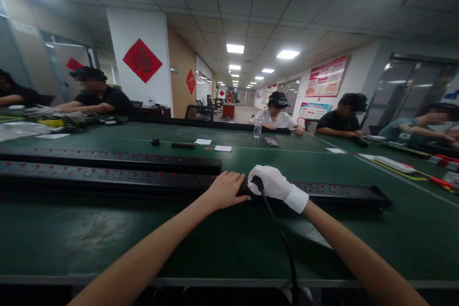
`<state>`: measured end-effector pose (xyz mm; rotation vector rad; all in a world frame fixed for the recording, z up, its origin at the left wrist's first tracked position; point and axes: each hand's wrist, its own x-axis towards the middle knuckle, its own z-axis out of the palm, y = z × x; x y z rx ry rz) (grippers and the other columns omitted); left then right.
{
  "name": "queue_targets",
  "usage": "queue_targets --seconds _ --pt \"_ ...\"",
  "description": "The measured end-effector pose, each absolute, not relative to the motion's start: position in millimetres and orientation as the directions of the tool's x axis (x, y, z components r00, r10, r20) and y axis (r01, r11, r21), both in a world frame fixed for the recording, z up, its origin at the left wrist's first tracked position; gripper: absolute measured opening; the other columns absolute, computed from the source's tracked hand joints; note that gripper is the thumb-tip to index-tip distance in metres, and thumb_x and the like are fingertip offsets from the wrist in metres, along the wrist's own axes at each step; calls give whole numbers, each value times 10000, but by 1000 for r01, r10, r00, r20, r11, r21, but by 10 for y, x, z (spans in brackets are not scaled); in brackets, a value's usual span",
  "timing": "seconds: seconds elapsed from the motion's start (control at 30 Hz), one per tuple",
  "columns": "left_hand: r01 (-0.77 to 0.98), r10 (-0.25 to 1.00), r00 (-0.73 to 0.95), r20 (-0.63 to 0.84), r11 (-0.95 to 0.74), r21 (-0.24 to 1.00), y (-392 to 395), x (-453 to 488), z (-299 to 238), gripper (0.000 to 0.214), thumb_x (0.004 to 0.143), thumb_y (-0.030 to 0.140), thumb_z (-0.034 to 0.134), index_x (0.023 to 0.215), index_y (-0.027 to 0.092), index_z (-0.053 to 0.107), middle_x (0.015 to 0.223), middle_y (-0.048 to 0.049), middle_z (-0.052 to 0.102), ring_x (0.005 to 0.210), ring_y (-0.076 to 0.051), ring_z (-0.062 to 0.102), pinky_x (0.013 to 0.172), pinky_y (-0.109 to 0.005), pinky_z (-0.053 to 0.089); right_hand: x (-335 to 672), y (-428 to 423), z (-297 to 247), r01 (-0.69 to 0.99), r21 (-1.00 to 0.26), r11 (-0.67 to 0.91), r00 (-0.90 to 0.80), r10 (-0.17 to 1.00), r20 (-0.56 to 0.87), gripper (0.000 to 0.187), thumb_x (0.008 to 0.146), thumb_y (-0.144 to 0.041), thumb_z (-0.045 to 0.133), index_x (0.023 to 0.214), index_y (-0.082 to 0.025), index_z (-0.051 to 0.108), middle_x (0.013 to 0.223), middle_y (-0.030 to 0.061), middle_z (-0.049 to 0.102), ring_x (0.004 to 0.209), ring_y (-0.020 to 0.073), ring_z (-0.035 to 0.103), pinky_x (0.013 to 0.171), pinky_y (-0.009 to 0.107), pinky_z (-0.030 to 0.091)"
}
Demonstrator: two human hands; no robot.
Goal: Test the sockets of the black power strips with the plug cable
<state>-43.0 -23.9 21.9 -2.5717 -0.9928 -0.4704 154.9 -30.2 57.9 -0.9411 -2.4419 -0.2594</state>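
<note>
A long black power strip (344, 193) with red marks along its row of sockets lies across the green table in front of me. My bare left hand (225, 189) grips it near the middle, fingers over the top and thumb on the near side. Just to the right, my right hand (274, 184) in a white glove is closed around a black plug (257, 182) at the strip's top. Whether its pins are in a socket is hidden by the glove. From the plug a black cable (281, 234) runs down over the table's near edge.
Behind the left part lies a second black strip (150, 160). Farther back are a small black block (155, 142), a black bar (183, 145), paper slips (223, 148) and a water bottle (257, 129). Several people sit around the table; a white strip (392, 164) lies at the right.
</note>
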Motion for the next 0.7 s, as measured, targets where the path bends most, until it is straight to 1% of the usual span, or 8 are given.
queue_targets --seconds 0.17,0.3,0.4,0.5,0.53,0.6,0.67,0.7 --pt "685 564 710 422 -692 -226 -249 -431 229 617 824 603 314 1251 167 408 1144 -117 546 1027 -259 510 866 -387 353 1714 -245 564 631 -51 774 -647 561 516 133 718 -257 547 826 -182 565 802 30 605 700 127 561 654 229 429" --pt "677 560 719 412 -699 -231 -253 -430 206 626 827 604 307 1297 193 353 1150 -109 544 1020 -254 518 859 -384 358 1788 -220 551 625 -78 777 -636 564 526 105 705 -248 540 786 -185 563 759 12 602 657 114 546 627 219 418" --pt "680 566 717 407 -697 -227 -250 -424 183 655 824 606 312 1321 180 314 1155 -119 538 1022 -258 519 859 -386 358 1789 -252 559 668 -3 744 -632 570 525 110 736 -272 513 760 -185 576 731 15 607 649 117 547 637 222 405" --pt "683 574 713 403 -699 -213 -241 -416 172 678 820 610 314 1324 155 309 1151 -133 537 1019 -269 520 862 -398 356 1797 -315 566 770 79 634 -557 606 568 207 801 -328 460 742 -188 600 691 27 622 643 131 566 640 229 392" --pt "684 577 712 401 -700 -207 -238 -413 171 680 819 611 316 1321 153 314 1149 -135 538 1017 -271 520 860 -399 356 1806 -332 564 807 66 587 -497 616 611 240 822 -341 436 752 -189 607 679 29 628 636 133 573 633 227 390" --pt "688 583 707 400 -698 -198 -234 -409 171 675 815 610 324 1316 157 323 1145 -137 540 1014 -272 520 857 -400 358 1825 -342 550 853 -32 521 -351 618 704 286 858 -349 382 810 -187 613 687 28 644 631 129 588 616 214 395" --pt "692 586 702 404 -695 -195 -233 -407 169 670 813 606 337 1315 162 324 1140 -134 542 1014 -271 519 858 -398 357 1830 -313 522 851 -132 508 -258 624 738 318 879 -343 338 847 -185 612 711 23 658 630 125 602 602 204 409" --pt "693 585 701 407 -694 -195 -234 -405 168 666 812 602 345 1314 164 324 1137 -132 543 1015 -269 519 860 -396 355 1824 -284 505 844 -154 513 -252 635 731 326 879 -346 335 840 -187 617 715 20 663 625 127 609 595 204 417"
